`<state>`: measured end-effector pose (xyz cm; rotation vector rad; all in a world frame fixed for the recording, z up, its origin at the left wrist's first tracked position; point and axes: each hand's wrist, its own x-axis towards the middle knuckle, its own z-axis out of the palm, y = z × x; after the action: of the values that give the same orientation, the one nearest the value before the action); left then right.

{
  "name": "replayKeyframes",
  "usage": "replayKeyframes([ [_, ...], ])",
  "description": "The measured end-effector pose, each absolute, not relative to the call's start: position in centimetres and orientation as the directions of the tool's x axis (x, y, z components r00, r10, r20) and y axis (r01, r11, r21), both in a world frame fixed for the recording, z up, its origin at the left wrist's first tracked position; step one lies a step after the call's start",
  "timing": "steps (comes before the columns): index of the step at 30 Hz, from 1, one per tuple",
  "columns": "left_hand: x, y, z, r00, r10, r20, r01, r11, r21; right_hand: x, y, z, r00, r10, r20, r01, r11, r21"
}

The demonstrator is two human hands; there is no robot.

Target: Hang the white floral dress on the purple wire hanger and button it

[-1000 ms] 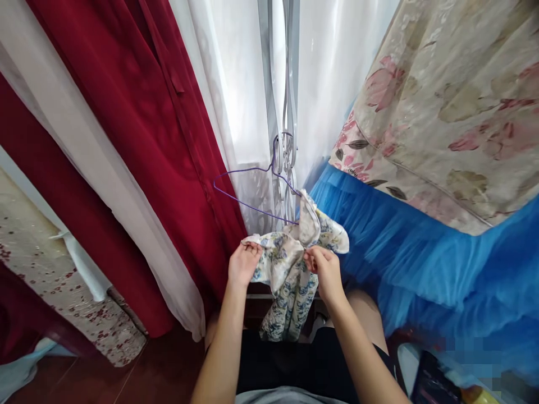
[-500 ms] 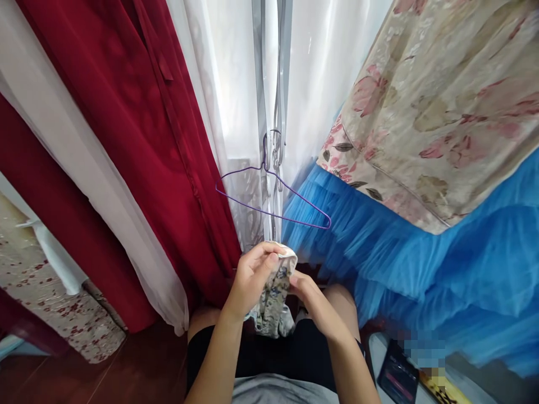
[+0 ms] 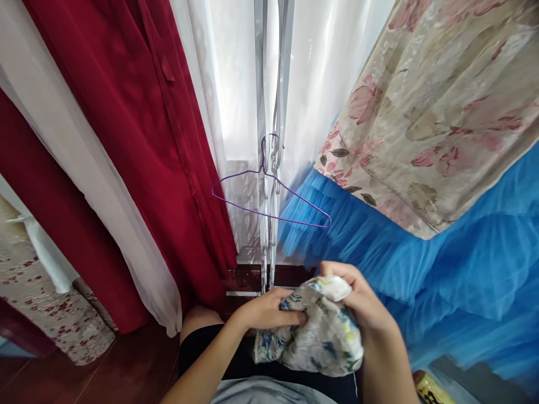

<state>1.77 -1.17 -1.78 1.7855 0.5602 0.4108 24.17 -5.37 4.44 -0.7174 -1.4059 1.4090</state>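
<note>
A small white garment with a blue floral print (image 3: 314,336) is bunched up over my lap. My left hand (image 3: 265,310) pinches its left side with closed fingers. On the right, my right hand (image 3: 362,306) is wrapped over its top. A bare purple wire hanger (image 3: 269,193) hangs just above and behind my hands, hooked on a silver metal rail (image 3: 269,112) by the window.
A dark red dress (image 3: 138,140) and white sheer fabric (image 3: 76,168) hang at the left. Blue tulle (image 3: 421,264) and a beige floral cloth (image 3: 442,112) fill the right. White curtains (image 3: 227,84) hang behind. Dark wooden floor (image 3: 138,370) shows at the lower left.
The floral garment came off the purple hanger, which now hangs bare. My hands dropped toward my lap with it and gathered it into a bundle.
</note>
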Motion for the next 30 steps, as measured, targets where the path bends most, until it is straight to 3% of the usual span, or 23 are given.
replayKeyframes([
  [4, 1.3, -2.0, -2.9, 0.763, 0.646, -0.019, 0.324, -0.357, 0.876, 28.5, -2.7, 8.2, -0.226, 0.904, 0.364, -0.039, 0.365, -0.930],
  [7, -0.3, -1.8, -1.4, 0.597, 0.791, 0.135, 0.461, -0.476, 0.749, 29.8, 1.6, 10.9, -0.159, 0.861, 0.483, 0.255, 0.508, -0.822],
  [9, -1.5, -1.4, 0.3, 0.508, 0.826, 0.243, 0.493, -0.510, 0.704, 29.6, 5.0, 12.2, -0.167, 0.848, 0.503, 0.354, 0.528, -0.772],
  [13, -3.2, -0.4, 3.8, 0.454, 0.811, 0.368, 0.412, -0.558, 0.721, 27.4, 11.2, 13.7, -0.240, 0.859, 0.452, 0.304, 0.509, -0.806],
  [16, -4.2, 0.4, 5.3, 0.424, 0.815, 0.395, 0.380, -0.556, 0.739, 25.2, 13.8, 14.1, -0.327, 0.896, 0.301, 0.193, 0.375, -0.907],
  [19, -5.4, 1.2, 5.6, 0.403, 0.849, 0.341, 0.382, -0.495, 0.780, 23.6, 14.4, 13.9, -0.438, 0.885, 0.155, 0.072, 0.206, -0.976],
  [23, -7.9, 2.7, 4.3, 0.438, 0.872, 0.220, 0.458, -0.427, 0.780, 23.3, 14.0, 13.1, -0.489, 0.868, 0.088, -0.026, 0.086, -0.996],
  [30, -13.9, 8.4, -0.5, 0.643, 0.763, 0.059, 0.610, -0.558, 0.563, 24.9, 13.5, 13.5, -0.443, 0.892, 0.093, 0.026, 0.117, -0.993],
])
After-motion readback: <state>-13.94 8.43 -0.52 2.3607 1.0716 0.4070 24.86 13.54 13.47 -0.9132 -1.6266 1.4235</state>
